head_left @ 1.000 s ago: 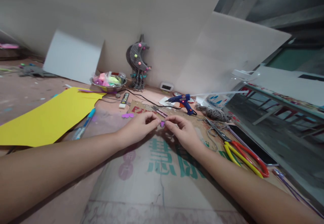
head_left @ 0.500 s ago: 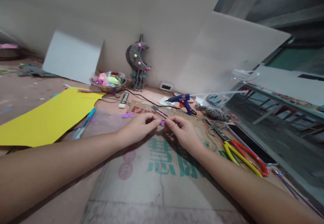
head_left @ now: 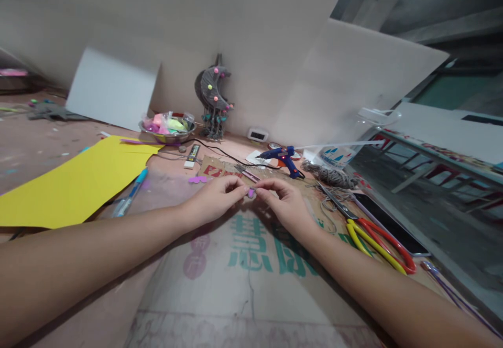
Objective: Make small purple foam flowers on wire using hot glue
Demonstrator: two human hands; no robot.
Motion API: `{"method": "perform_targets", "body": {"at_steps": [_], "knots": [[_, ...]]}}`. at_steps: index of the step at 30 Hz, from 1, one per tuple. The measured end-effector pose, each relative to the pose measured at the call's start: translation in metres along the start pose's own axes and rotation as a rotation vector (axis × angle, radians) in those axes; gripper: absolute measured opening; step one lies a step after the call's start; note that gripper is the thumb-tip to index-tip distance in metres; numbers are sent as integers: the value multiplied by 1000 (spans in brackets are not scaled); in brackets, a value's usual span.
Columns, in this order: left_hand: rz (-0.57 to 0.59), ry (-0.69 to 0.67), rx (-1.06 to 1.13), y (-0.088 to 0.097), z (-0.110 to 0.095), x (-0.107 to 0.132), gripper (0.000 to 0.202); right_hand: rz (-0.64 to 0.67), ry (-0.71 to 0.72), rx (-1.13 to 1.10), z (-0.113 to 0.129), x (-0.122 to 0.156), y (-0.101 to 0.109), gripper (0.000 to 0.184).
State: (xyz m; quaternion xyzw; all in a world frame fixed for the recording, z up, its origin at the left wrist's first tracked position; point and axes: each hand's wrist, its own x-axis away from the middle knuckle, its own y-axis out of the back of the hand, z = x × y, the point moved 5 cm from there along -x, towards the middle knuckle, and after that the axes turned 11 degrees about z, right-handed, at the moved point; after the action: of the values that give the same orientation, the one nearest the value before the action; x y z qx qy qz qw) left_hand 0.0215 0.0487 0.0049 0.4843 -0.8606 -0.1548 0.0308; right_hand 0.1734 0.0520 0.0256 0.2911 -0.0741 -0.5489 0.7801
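The small purple piece is between both hands, over the cardboard. The left hand pinches its left edge; the right hand, its right. Neither is nearer. Long axis: too small to determine.

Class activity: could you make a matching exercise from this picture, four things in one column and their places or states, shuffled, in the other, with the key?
1. Small purple piece
2. Glue gun
3. Scissors
4. Yellow sheet

A. Beside a phone
B. Blue, with a red light showing
C. Next to a blue pen
D. Held between left hand and right hand

Key: 1-D, 2-B, 3-A, 4-C
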Motion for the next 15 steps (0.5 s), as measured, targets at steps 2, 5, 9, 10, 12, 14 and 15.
{"method": "perform_targets", "body": {"at_steps": [2, 5, 9, 10, 12, 14, 15], "knots": [[-4, -6, -8, 0, -1, 0, 26, 0, 5, 24, 0, 1, -1, 16], [0, -6, -11, 0, -1, 0, 26, 45, -8, 29, 0, 1, -4, 19], [-17, -4, -35, 1, 1, -1, 27, 26, 32, 31, 3, -6, 8, 28], [-19, -9, -44, 1, 1, -1, 27, -11, 62, 78, 4, -8, 15, 28], [-7, -18, -57, 0, 0, -1, 27, -43, 130, 245, 4, -14, 25, 29], [9, -25, -75, -1, -1, -1, 25, 35, 203, 446, 0, -19, 26, 35], [18, -30, -92, -2, -2, -1, 24, 98, 230, 539, -4, -20, 23, 38]]}}
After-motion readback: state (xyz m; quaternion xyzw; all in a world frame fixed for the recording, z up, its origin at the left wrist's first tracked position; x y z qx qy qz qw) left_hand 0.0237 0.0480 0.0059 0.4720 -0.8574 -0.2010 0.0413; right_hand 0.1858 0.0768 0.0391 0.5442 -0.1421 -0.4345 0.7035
